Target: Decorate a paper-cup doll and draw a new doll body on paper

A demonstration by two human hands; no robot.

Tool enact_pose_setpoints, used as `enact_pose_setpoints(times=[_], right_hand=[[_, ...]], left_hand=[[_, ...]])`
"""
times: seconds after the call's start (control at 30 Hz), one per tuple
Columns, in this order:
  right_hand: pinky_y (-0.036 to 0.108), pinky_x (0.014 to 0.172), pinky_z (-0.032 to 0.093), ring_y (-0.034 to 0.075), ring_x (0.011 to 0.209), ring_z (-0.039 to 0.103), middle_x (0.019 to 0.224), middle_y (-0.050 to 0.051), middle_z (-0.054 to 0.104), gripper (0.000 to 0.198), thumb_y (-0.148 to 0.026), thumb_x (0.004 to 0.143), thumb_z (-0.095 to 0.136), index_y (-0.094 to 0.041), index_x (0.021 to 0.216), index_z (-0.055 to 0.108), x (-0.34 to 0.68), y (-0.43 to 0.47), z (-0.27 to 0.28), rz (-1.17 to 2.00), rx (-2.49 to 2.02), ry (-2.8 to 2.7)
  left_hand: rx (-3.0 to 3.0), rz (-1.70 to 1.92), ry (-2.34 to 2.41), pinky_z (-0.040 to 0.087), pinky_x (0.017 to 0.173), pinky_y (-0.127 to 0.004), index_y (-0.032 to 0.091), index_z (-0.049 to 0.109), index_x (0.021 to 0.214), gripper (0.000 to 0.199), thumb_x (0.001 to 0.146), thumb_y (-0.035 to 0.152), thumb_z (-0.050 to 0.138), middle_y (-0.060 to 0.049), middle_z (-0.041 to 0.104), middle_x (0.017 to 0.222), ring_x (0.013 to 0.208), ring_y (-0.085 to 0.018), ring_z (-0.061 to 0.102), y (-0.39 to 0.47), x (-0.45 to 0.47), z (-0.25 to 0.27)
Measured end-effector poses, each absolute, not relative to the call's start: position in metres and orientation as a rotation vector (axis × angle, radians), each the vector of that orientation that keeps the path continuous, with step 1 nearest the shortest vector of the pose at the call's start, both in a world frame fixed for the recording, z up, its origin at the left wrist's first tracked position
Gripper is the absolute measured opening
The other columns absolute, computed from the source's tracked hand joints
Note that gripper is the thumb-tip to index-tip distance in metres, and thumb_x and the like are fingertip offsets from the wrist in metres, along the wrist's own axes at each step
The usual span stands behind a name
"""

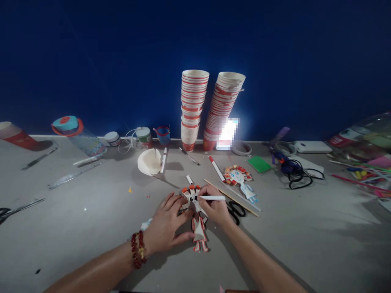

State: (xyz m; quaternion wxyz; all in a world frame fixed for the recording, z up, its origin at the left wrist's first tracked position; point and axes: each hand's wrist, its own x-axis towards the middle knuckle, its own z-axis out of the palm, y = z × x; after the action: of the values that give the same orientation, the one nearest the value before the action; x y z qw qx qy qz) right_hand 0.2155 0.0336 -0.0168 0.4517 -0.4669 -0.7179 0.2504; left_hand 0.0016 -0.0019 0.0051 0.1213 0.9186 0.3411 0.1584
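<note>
A paper doll (pixel 199 230) with a red-trimmed dress and a fringe of red and white strips lies flat before me. My left hand (pixel 168 221), a beaded bracelet at its wrist, rests on the doll's left side with fingers stretched out. In my right hand (pixel 215 205) is a white marker (pixel 212 198), its dark tip at the doll's face. Black-handled scissors (pixel 236 211) lie partly hidden behind that hand. The marker's white cap (pixel 190 179) sits just beyond the doll. Farther right lies a second paper doll (pixel 238 177) with blue details.
Two tall stacks of paper cups (pixel 194 110) (pixel 224 106) stand at the wall beside a bright blurred screen (pixel 227 134). A wooden stick (pixel 232 198), a red marker (pixel 216 168) and a green pad (pixel 259 164) lie rightward. Left are a cut cup piece (pixel 149 162), a bottle (pixel 81 136) and scissors (pixel 23 207).
</note>
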Motion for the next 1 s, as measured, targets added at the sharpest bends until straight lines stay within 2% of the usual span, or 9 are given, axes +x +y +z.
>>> enact_pose_setpoints(times=[1.0], right_hand=[[0.031,0.067,0.039,0.018,0.066,0.054,0.067,0.000,0.058,0.010,-0.014,0.080,0.052,-0.021,0.072,0.054,0.2154,0.0334,-0.0201,0.623,-1.161,-1.778]], left_hand=[[2.673,0.447,0.979,0.025,0.113,-0.058,0.022,0.053,0.135,0.058,0.091,0.060,0.052,-0.014,0.049,0.131,0.127,-0.033,0.041,-0.0020,0.0012,0.0051]])
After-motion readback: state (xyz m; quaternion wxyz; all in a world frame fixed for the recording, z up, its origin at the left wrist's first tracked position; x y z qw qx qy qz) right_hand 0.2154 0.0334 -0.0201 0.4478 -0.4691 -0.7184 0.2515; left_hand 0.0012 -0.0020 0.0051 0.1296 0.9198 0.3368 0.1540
